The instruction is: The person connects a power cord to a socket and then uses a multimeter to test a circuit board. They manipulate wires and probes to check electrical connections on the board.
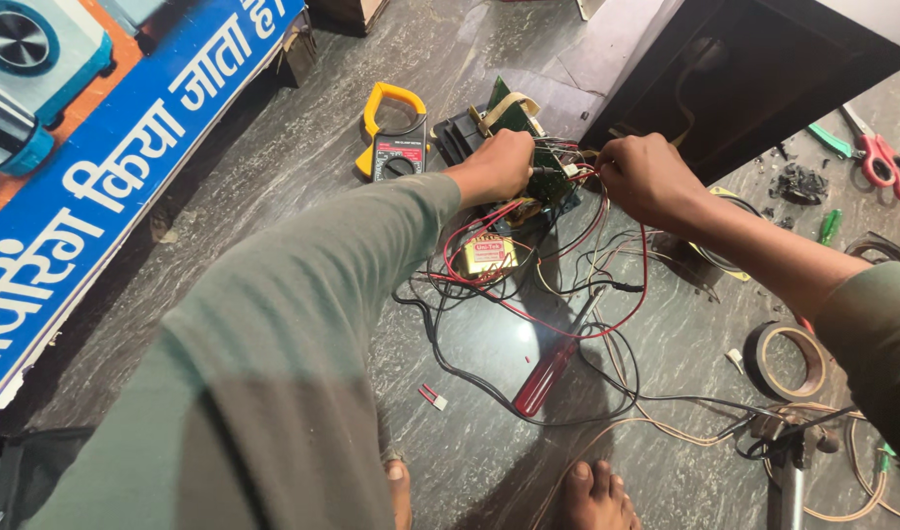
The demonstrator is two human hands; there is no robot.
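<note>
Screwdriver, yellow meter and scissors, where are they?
Screwdriver [546, 378], head view, on its red handle.
Yellow meter [395, 147], head view, on its dark body.
Scissors [882, 162], head view, on a red handle loop.

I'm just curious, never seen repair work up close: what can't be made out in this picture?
Head view only:
- Left hand: its fingers are curled out of sight over the green circuit board.
- Right hand: whatever its fingers pinch is hidden by the hand.
- Red-handled scissors: cut off by the right edge.
- Tangled thin wires: endpoints too small to trace.
</note>
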